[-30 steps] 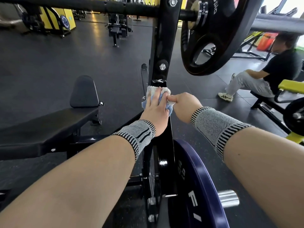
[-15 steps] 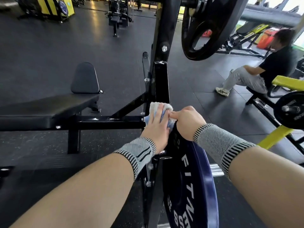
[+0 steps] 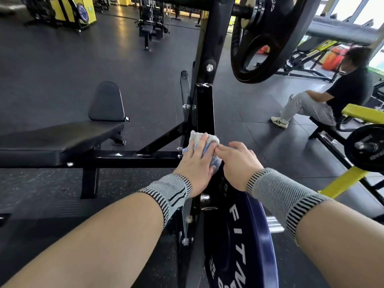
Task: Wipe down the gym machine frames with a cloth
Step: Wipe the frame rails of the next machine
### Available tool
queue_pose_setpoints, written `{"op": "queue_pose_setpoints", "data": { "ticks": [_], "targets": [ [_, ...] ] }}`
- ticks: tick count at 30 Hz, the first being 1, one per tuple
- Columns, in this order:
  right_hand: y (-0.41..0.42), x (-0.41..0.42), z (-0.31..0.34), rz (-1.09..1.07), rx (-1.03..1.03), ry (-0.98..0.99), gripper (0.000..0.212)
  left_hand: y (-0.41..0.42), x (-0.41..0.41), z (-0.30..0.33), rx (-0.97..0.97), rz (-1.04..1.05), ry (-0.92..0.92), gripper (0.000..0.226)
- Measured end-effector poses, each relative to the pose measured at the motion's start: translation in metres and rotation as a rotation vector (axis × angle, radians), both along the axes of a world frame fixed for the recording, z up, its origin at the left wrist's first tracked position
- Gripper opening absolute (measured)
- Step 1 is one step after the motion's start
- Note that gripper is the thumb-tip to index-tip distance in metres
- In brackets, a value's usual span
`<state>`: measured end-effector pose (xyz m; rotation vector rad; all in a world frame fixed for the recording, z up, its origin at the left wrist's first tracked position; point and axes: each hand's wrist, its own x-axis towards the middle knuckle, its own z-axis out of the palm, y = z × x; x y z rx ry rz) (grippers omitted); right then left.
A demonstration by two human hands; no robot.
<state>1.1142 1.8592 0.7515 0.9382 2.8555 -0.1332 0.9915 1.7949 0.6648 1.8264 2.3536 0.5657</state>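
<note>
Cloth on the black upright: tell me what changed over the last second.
Both hands slid the cloth down the black upright, from just under the bolted joint to the crossbar level. The left hand still presses it flat; the right hand still pinches its edge. Blue plate unmoved.

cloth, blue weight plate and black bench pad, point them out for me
cloth (image 3: 210,138), head view, on its grey top fold above the fingers
blue weight plate (image 3: 260,242), head view, on its blue rim
black bench pad (image 3: 62,140), head view, on its flat top
</note>
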Motion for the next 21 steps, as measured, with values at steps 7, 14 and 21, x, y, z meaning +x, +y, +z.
{"op": "queue_pose_setpoints", "data": {
  "ticks": [7,14,21],
  "targets": [
    [0.045,-0.050,0.024,0.001,0.071,0.069,0.045,0.049,-0.040,0.034,0.047,0.059,-0.054,0.065],
    [0.069,-0.072,0.015,-0.056,0.029,0.181,0.056,0.071,-0.056,0.045,0.217,0.097,-0.200,0.062],
    [0.025,-0.068,0.010,-0.012,0.257,0.091,0.051,0.014,-0.041,0.039,0.528,0.142,-1.498,0.037]
  ]
}}
